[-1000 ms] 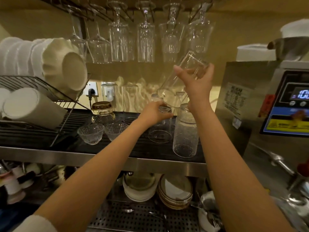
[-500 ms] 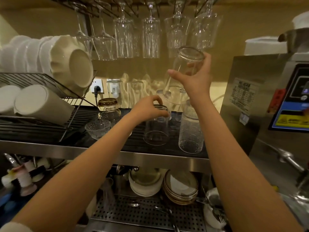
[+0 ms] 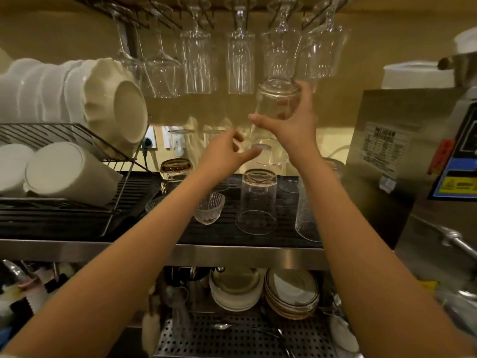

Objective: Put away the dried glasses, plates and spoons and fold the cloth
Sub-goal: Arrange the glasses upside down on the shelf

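Presently: right hand (image 3: 291, 130) grips one upturned tall glass (image 3: 277, 99), held high at 12 o'clock. At the glass's 8 o'clock: left hand (image 3: 224, 155), fingers loose, holding nothing.

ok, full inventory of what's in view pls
stemmed glasses: about six, clear, hanging from overhead rack
held tumbler: one, clear, upside down in right hand
shelf tumbler: one, clear, upside down on black mat
cut-glass bowl: one, clear, left of shelf tumbler
white bowls: a row, white, on wire rack, left
plate stacks: two, white, some gold-rimmed, below steel shelf
steel machine: one, silver, right
left hand: open, empty, below held tumbler
right hand: grip on held tumbler
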